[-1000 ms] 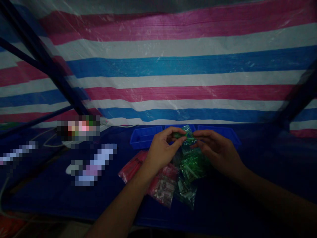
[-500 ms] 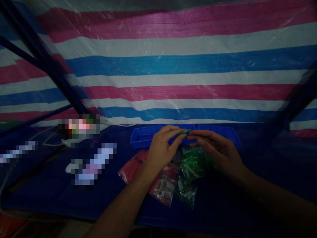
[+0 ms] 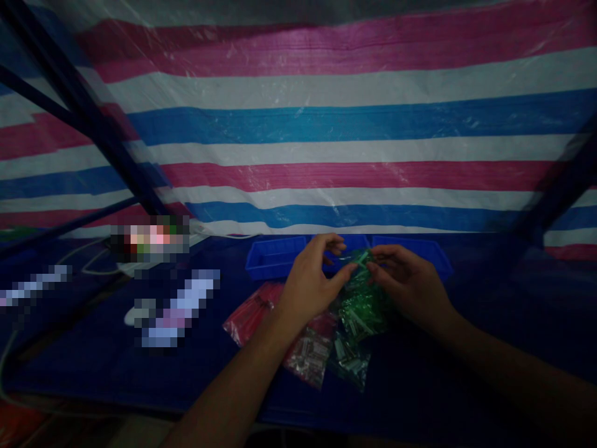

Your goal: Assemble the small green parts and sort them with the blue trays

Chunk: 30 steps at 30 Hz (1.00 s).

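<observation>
A small clear bag with green contents (image 3: 358,256) is up between my two hands, in front of the blue bins. My right hand (image 3: 413,280) pinches its right side between thumb and fingers. My left hand (image 3: 310,274) has its fingers apart from the thumb, and the thumb tip rests against the bag's left side. Below lie more bags with green pieces (image 3: 361,311), a bag with small pale pieces (image 3: 352,364), a pink bag (image 3: 252,311) and another pinkish bag with small pieces (image 3: 308,358). My left forearm covers part of the pink bags.
A blue bin (image 3: 275,256) stands at the back of the dark blue table (image 3: 205,386), with another blue bin (image 3: 431,255) to the right and one partly hidden behind my hands. At left are blurred-out items, a pale mouse-like object (image 3: 138,313) and cables. Striped sheeting (image 3: 326,124) hangs behind.
My left fingers have opened away from the thumb, and the left hand has shifted slightly. The green bag shows wider between my hands, and my right hand still pinches it.
</observation>
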Motion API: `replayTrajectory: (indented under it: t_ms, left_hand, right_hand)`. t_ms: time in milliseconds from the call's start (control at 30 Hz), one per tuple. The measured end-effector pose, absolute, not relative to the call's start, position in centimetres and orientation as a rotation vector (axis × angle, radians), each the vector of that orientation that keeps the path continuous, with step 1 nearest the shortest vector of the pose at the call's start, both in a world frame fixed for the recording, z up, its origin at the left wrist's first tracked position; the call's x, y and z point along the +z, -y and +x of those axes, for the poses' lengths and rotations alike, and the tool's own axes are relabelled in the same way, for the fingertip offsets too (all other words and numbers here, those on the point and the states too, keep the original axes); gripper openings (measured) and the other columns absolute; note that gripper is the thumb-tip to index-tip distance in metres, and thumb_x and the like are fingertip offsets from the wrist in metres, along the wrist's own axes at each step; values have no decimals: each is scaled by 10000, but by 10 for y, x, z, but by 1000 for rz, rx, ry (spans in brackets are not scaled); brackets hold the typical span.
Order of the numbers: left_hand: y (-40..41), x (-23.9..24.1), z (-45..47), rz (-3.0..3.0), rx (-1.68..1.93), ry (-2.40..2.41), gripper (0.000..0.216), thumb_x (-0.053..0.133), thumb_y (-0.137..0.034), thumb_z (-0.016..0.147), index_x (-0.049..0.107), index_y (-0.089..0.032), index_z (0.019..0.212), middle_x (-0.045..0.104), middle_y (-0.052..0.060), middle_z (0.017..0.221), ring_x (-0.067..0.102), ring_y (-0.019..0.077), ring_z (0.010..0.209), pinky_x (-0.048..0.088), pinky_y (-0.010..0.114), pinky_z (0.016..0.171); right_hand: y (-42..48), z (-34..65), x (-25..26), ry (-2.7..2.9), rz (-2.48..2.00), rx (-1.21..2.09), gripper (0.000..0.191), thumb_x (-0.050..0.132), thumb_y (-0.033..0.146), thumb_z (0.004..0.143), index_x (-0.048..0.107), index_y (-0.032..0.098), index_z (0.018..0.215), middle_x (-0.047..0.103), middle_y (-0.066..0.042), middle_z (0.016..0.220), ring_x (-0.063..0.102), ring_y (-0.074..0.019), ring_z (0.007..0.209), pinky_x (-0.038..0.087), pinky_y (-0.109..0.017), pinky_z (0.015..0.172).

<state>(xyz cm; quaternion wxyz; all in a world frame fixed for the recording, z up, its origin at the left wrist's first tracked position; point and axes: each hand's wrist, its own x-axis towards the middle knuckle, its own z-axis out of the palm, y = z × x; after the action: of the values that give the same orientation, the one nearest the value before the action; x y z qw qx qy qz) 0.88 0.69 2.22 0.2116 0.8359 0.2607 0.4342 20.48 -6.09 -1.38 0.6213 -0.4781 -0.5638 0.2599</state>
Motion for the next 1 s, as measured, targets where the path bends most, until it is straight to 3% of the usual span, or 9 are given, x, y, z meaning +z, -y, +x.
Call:
replayTrajectory:
  t_ms: [167,300,400,567,700,800,900,1000]
  left_hand:
    - [-7,26,7,2448,1234,-645,174,708,-314,957,703,-210,1096,730,66,1055,697,202,986,568,379,912]
    - [-4,26,7,2433,1089,-564,308,733,-397,938,712,-222,1191,750,78,1149,708,220,1048,571,392,939]
    - [-5,26,8,2408,1061,-578,235,683,-366,975,728,-230,1161,757,72,1125,709,222,1033,571,397,920]
    - [-12,24,8,2277,1096,-667,162,656,-316,983,760,-220,1061,763,68,1053,713,211,961,573,380,877]
    - [-13,21,8,2061,1066,-659,310,711,-336,941,686,-227,1231,778,60,1029,736,202,928,591,362,868]
    - [-10,20,7,2029,1014,-607,355,694,-297,946,629,-235,1289,763,29,933,728,176,851,591,341,837]
    - [-9,22,7,2069,1049,-591,314,678,-214,925,630,-236,1235,766,33,973,723,173,863,591,346,848]
    - [-9,25,5,2165,1088,-591,218,649,-131,911,702,-243,1091,772,35,1055,723,189,979,579,377,930]
  right_hand:
    - [60,208,-16,1256,-1125,493,238,767,372,899,650,240,1058,732,-47,970,746,-190,729,649,-325,656]
    - [66,207,-15,1504,-1100,474,213,719,272,934,682,277,1143,724,-49,1148,767,-209,916,656,-356,817]
    - [69,204,-13,1626,-1072,408,251,650,215,968,693,299,1201,718,-42,1218,736,-220,1063,626,-396,946]
    - [65,204,-11,1521,-1086,264,202,686,261,952,698,279,1153,696,-68,1172,723,-222,950,639,-385,801]
    - [61,207,-13,1432,-1139,300,343,745,326,914,670,274,1244,674,-89,1264,723,-219,902,631,-404,807]
    - [60,209,-16,1422,-1141,471,356,775,364,892,688,278,1226,739,-66,1162,734,-225,888,624,-398,793]
    - [60,210,-17,1405,-1141,559,317,766,365,898,706,283,1199,771,-46,1043,734,-220,846,610,-371,723]
    - [60,213,-15,1490,-1112,414,161,714,260,918,747,277,1075,765,-36,1035,727,-215,916,591,-385,820]
